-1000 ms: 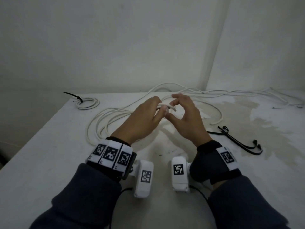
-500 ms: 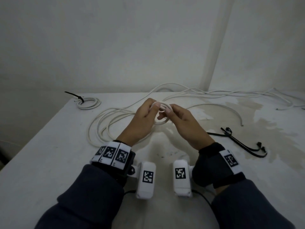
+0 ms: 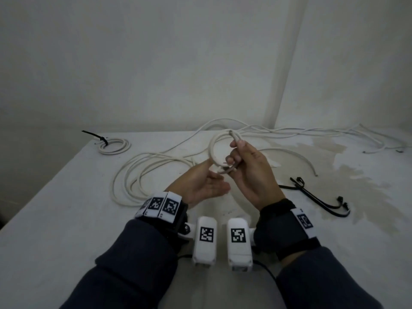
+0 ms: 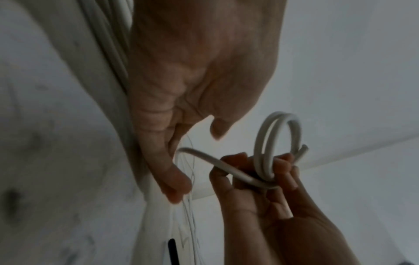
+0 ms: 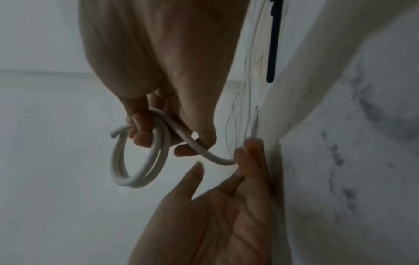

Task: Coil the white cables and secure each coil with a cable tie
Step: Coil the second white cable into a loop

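Note:
My right hand grips a small two-turn coil of white cable, held upright above the table. In the right wrist view the fingers curl round the coil, and its cut end sticks out to the left. A short tail runs from the coil to my left hand's fingertips. My left hand lies palm up just below and left of the coil, fingers straight, thumb apart. The left wrist view shows the coil in the right hand's fingers.
A finished coil with a black cable tie lies at the back left. Long loose white cable loops spread left of my hands. Several black cable ties lie to the right. More white cables run along the back edge.
Both hands held the small loop together before. Now my left hand has let go and opened palm up, and my right hand has raised the coil upright.

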A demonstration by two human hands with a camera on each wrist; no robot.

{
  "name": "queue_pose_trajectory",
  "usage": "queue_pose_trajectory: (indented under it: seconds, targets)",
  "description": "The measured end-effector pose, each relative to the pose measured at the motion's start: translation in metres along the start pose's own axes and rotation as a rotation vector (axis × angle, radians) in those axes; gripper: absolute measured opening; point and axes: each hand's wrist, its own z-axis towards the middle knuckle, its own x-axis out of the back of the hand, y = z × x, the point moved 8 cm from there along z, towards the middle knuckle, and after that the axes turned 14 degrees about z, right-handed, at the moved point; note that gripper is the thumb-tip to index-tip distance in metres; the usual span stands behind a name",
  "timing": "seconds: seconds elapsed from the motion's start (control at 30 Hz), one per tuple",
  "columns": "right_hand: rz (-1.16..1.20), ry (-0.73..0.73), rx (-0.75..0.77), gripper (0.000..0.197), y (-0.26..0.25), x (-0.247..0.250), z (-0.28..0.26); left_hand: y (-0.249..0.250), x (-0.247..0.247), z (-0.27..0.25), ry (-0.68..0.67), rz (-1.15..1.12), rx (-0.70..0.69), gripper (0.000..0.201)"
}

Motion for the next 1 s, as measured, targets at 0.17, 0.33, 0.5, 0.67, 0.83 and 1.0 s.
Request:
queue_pose_trajectory:
  seconds: [0.17, 0.33, 0.5, 0.67, 0.83, 1.0]
  targets:
    - [0.078, 0.052, -0.018, 0.023, -0.001, 0.003, -0.003, 0.009, -0.007, 0.009, -0.026, -0.381, -0.143, 0.019]
    - [0.051, 0.209, 0.015, 0.021, -0.001, 0.022, -0.004, 0.029, 0.018, 0.002, 0.189, -0.389, -0.43, 0.048]
    - [-0.07, 0.229, -0.026, 0.022, 0.009, 0.027, -0.004, 0.042, 0.027, -0.012, 0.165, -0.285, -0.588, 0.045]
    - [-0.136, 0.254, -0.039, 0.023, 0.011, 0.031, -0.005, 0.043, 0.026, -0.021, 0.036, -0.225, -0.582, 0.043]
    - [-0.267, 0.164, -0.098, 0.026, 0.016, 0.023, -0.006, 0.04, 0.03, -0.026, -0.018, -0.117, -0.561, 0.043]
    - [-0.395, 0.07, -0.148, 0.026, 0.024, 0.008, -0.005, 0.034, 0.044, -0.022, 0.027, -0.161, -0.49, 0.036]
